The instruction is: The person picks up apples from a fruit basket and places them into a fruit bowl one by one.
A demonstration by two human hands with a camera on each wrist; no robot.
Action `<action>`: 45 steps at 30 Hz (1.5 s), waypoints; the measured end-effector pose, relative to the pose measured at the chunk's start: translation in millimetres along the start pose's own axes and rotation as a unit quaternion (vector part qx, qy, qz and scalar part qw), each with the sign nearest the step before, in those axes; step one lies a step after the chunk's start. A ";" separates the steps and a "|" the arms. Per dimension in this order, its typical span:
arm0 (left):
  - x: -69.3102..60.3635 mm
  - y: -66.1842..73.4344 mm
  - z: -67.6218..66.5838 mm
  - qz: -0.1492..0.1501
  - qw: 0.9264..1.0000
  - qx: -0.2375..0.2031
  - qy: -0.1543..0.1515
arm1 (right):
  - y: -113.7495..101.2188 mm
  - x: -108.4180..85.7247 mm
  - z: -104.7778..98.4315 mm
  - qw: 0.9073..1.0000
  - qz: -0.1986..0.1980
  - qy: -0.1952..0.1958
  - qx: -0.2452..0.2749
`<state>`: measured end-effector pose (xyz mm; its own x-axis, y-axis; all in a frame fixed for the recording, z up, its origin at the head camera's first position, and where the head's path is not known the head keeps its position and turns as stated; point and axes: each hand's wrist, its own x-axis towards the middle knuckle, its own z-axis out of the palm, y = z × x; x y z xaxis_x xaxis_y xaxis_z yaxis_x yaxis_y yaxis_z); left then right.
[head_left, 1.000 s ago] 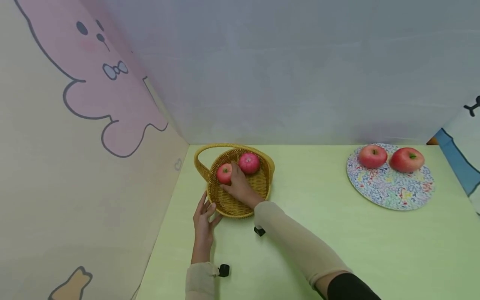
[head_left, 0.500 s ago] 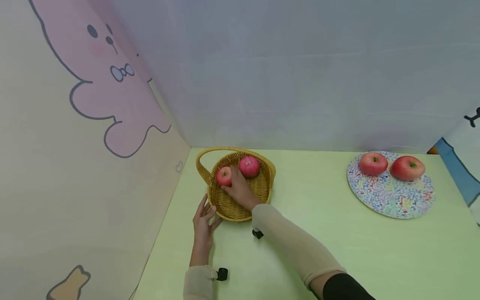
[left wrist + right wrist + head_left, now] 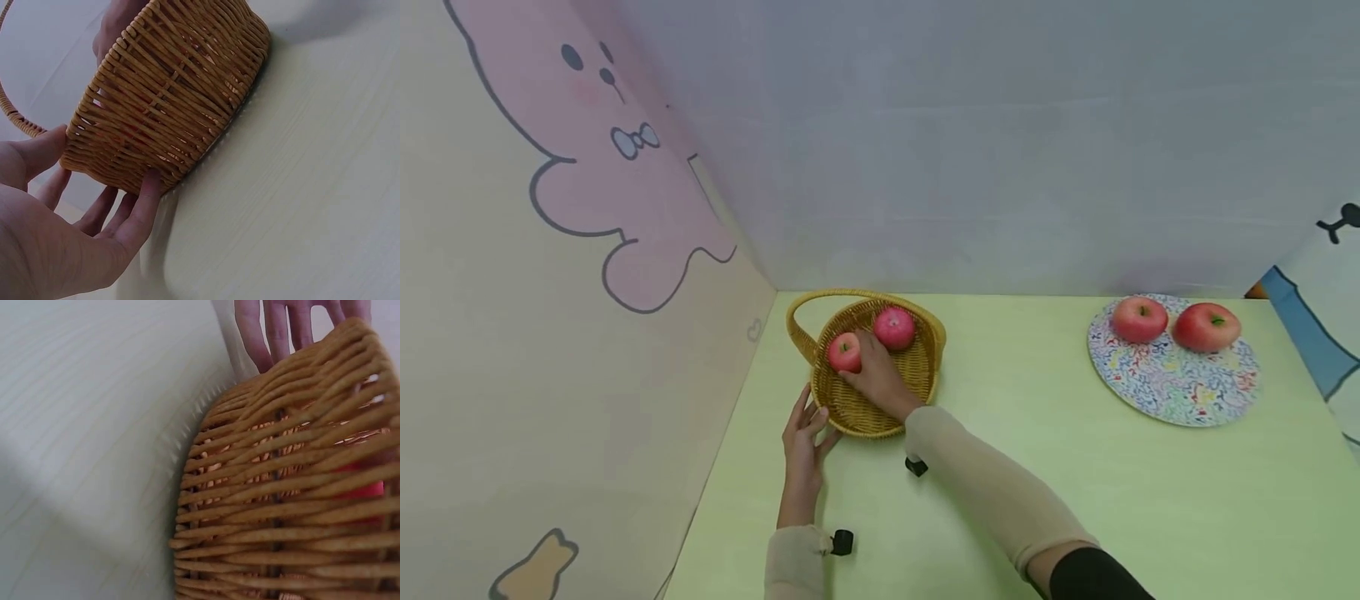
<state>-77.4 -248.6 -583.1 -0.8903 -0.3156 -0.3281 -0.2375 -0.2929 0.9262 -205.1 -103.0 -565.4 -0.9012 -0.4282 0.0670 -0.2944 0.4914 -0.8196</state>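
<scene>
- Hardly anything has moved since the earlier frames: the whole head view has shifted slightly, while both hands and the basket (image 3: 853, 410) keep the same arrangement near its centre.
- Right hand (image 3: 880, 375) reaches into the basket, its grip narrow, thumb and fingers round the apple (image 3: 845, 352) at the basket's left side; whether that apple is clear of the wicker cannot be told.
- Left hand (image 3: 805, 446) grips the basket at its lower left, thumb at the rim, fingertips against the woven wall.
- If the right grip has only the apple's right half, the smooth round skin could slip and roll toward the left wall.
- Up and to the right, the pink fruit (image 3: 894, 327) sits close to the knuckles; a sideways swing might set it rolling.
- Along the basket's upper side arcs the handle (image 3: 853, 292) (easy to clip with the apple in hand), and a knock there might tip everything.
- Near the lower-right rim are the sleeve (image 3: 992, 483) and a black wrist device (image 3: 916, 467); either one catching could drag the basket across the counter (image 3: 1022, 375), especially if the left hand slackened.
- At right in the frame, the plate (image 3: 1172, 400) lies well apart, so little threatens it.
</scene>
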 end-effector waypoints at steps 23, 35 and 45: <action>-1.3 0.3 0.0 0.005 1.000 0.006 -0.003 | -12.8 -39.0 -41.6 0.996 -0.048 0.060 0.052; -0.7 1.2 -0.5 0.004 1.000 0.000 -0.007 | -13.2 -79.3 -68.7 0.989 -0.121 0.076 0.038; 1.0 1.2 0.0 -0.004 1.000 -0.006 -0.003 | -3.8 -99.8 -90.1 0.981 -0.183 0.056 0.042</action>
<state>-78.6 -249.3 -582.3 -0.8907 -0.3085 -0.3340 -0.2394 -0.3063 0.9213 -142.7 6.1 -517.7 -0.7708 -0.4765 0.4229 -0.5812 0.2543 -0.7730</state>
